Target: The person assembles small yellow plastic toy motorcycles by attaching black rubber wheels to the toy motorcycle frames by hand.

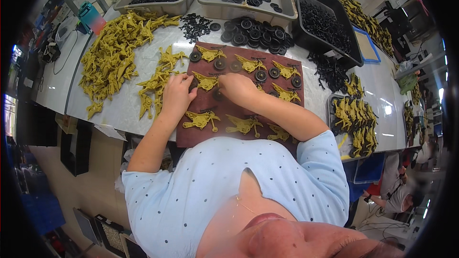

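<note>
On a dark red mat (191,136) lie several yellow toy motorcycle bodies, some with black wheels beside them. My left hand (177,93) is at the left end of one body (206,82), its thumb and fingers closed around a black wheel (193,85). At that body's right end my right hand (237,89) is curled with its fingertips pointing down. The back of the hand hides whatever those fingers hold. Below them a dark wheel (218,95) shows in part. Along the mat's near edge, bodies such as this one (201,120) have no black wheels by them.
A heap of yellow bodies (112,55) covers the left of the table. Black wheels (256,33) and small black parts (195,26) lie beyond the mat. Grey bins (248,12) and a black bin (325,24) stand behind. A tray of assembled motorcycles (354,119) is at right.
</note>
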Demonstrator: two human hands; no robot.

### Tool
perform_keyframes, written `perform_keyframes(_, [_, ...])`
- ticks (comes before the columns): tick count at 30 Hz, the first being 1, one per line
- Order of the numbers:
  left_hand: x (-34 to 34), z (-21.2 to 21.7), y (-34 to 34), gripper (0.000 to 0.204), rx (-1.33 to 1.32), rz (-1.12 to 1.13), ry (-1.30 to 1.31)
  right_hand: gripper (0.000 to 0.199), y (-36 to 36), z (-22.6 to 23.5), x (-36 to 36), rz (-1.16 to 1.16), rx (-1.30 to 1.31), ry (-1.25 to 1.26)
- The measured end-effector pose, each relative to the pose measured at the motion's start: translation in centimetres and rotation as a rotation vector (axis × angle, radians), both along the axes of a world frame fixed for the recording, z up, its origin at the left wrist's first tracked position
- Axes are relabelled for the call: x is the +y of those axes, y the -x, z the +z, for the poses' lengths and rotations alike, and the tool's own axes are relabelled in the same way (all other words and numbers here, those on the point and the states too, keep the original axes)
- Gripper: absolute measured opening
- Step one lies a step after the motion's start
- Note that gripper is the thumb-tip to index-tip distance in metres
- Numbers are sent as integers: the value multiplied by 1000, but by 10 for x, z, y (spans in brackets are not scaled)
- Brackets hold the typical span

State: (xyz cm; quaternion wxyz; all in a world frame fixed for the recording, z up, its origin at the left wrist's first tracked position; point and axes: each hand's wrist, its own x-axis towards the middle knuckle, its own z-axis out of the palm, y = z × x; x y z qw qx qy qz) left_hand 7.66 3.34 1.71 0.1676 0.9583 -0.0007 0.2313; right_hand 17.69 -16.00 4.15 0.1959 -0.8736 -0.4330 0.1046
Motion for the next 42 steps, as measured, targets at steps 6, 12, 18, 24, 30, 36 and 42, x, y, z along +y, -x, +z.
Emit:
perform_keyframes(6, [-1,2,2,36,66,13,12,15,1,1,2,31,4,1])
perform_keyframes(12, [-1,-5,-3,35,62,-1,-23,18,0,2,-1,-1,1,31])
perform_keyframes(18, [-5,5,-1,32,100,19,-17,18,8,4,-7,68,-76,60])
perform_keyframes(24, [-19,9,8,26,187,177,-147,13,3,2,-3,126,-87,3])
perform_keyframes(30, [-10,23,-13,24,154,160,-63,22,-83,-20,3,32,-321,22])
perform_keyframes(36, [12,27,-125,22,2,-64,-20,17,-132,-20,16,-336,-355,-91])
perform_keyframes(42, [3,28,-219,25,137,27,1,22,-127,-14,13,-331,-419,-153])
